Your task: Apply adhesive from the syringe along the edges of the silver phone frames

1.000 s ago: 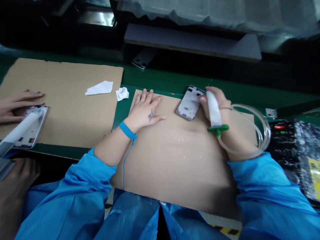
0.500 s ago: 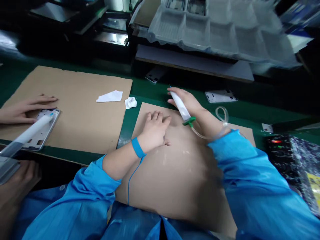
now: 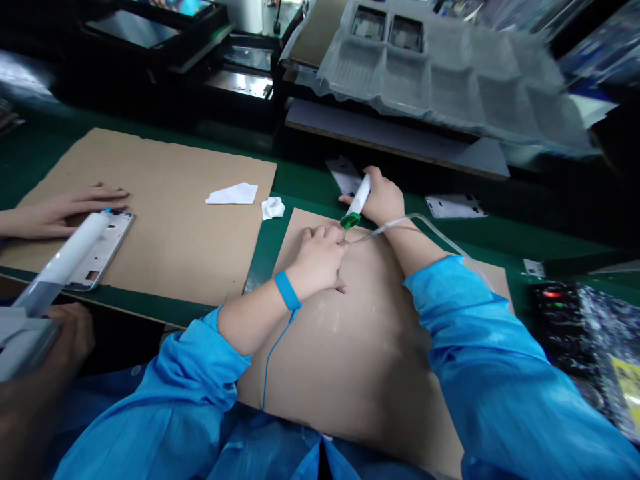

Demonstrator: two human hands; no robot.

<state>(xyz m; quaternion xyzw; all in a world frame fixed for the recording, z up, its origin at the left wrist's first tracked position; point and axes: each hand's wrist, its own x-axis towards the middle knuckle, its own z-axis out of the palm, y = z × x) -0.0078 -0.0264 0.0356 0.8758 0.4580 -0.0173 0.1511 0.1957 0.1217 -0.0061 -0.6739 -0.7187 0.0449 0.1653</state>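
My right hand (image 3: 384, 199) is closed around a white dispensing syringe (image 3: 361, 193) with a green cap (image 3: 350, 221) and a clear tube (image 3: 425, 223). Its fingers reach the near end of a white phone frame (image 3: 344, 175) under the shelf edge; the syringe covers part of that contact. My left hand (image 3: 320, 260) rests palm down on a cardboard sheet (image 3: 350, 347), fingers slightly bent and nothing visible in them. Around the left wrist is a blue strap (image 3: 287, 290) with a cord.
Another phone frame (image 3: 456, 206) lies to the right. A crumpled white paper (image 3: 273, 208) sits near my left hand. At left, a co-worker's hand (image 3: 60, 213) steadies a phone frame (image 3: 103, 250) on cardboard. A plastic tray (image 3: 453, 90) stands above a shelf board (image 3: 390, 141).
My right hand has moved forward to the phone frame under the shelf, which has turned and come out nearer. The syringe's green cap now points toward my left hand, which stays on the cardboard.
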